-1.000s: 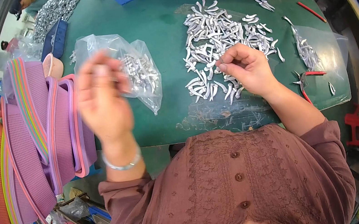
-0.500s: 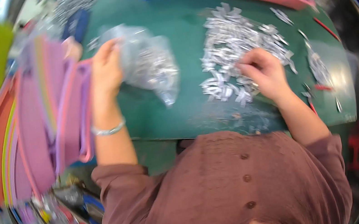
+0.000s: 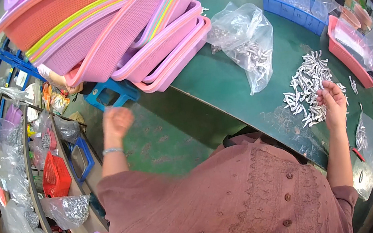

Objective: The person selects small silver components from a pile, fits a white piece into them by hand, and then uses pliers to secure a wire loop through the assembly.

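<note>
My left hand [image 3: 118, 122] is off the table, over the green floor beside the blue stool [image 3: 109, 93]. It is blurred, its fingers look curled, and nothing shows in it. At the right, my right hand [image 3: 332, 100] is at the near right side of a pile of small silvery curved metal pieces [image 3: 306, 92] on the green table [image 3: 226, 96]. Its fingers are bent in toward the thumb; whatever they pinch cannot be made out. A clear plastic bag [image 3: 254, 54] with similar metal pieces lies on the table, apart from both hands.
Stacked pink, purple and orange plastic baskets [image 3: 105, 47] overhang the table's left edge. A blue bin [image 3: 293, 10] and a pink basket [image 3: 347, 53] stand at the back right. Red-handled pliers [image 3: 358, 154] lie near a clear bag [image 3: 369, 162]. Shelves with a red basket [image 3: 56, 175] fill the left.
My left hand has let go of the plastic bag and swung left off the table. The view has turned left, and my right hand stays by the metal pieces.
</note>
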`<state>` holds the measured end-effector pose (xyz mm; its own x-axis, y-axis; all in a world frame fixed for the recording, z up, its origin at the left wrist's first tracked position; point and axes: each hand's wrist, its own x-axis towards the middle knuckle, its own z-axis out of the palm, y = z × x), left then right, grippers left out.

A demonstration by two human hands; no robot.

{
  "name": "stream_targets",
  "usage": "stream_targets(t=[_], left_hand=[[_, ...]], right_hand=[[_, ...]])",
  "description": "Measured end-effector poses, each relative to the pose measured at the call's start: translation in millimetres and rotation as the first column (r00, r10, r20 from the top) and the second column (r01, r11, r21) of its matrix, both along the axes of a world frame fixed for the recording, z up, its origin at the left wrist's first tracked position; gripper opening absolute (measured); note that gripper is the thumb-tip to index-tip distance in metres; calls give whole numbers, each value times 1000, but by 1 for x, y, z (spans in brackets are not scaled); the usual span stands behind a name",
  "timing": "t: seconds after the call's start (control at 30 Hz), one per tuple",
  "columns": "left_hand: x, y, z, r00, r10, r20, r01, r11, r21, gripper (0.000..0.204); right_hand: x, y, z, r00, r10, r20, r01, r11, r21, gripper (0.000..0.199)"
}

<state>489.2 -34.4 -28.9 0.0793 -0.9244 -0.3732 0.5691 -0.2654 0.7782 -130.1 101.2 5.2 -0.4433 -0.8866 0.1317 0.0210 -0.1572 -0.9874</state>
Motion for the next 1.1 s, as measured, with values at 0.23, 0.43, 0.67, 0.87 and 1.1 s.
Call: stream_targets(t=[0.23,0.43,0.67,0.87,1.1], left_hand=[[83,-94,52,651,461,-604,-642,758,-114,67],[105,-139,27,428,218,-877,-752,624,-212,69],[114,-135,33,474,-53,-879,-569,743,-351,64],[116,-150,14,444,-176,-878,-459,797,-392,41],[102,-147,24,517,154,-842,-593,773,-223,41]], right_hand=[[13,15,9,999,-3,-41,3,1000,23,19],[34,44,16,992,-111,-58,112,994,4,20],[41,46,19,981,-183,-64,186,982,32,22],[57,27,24,991,-114,-67,115,993,24,21],[63,29,27,989,-124,-77,125,992,10,21]])
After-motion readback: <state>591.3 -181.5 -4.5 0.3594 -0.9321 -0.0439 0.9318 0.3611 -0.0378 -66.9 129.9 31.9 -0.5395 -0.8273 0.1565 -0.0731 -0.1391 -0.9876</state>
